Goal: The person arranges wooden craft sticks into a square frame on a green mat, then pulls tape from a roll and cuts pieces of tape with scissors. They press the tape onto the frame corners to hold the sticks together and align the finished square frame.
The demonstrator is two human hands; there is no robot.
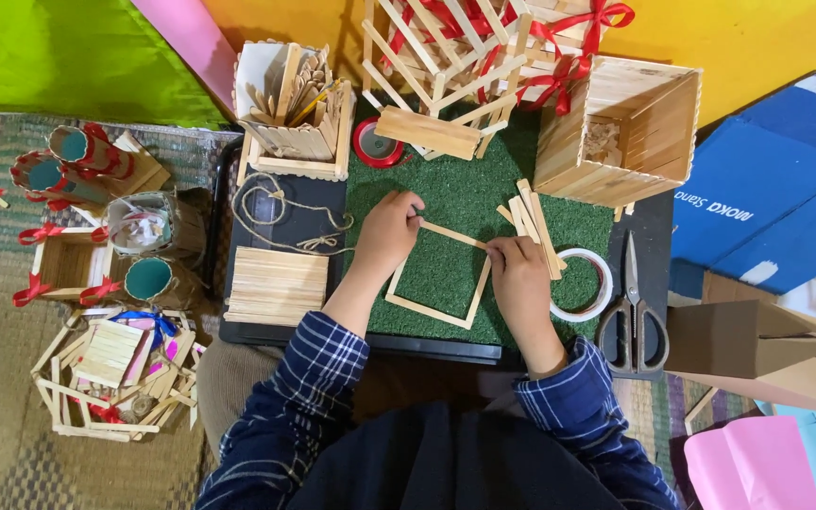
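At centre frame, on the green artificial-turf mat (455, 203), lies a square frame of pale wooden craft sticks (438, 276). Left hand (386, 233) pinches its upper-left corner; right hand (518, 269) pinches its upper-right corner. Black-handled steel scissors (633, 312) lie right, beside a white tape roll (586, 283).

Bright even overhead light, soft shadows, sharp focus, vivid colours
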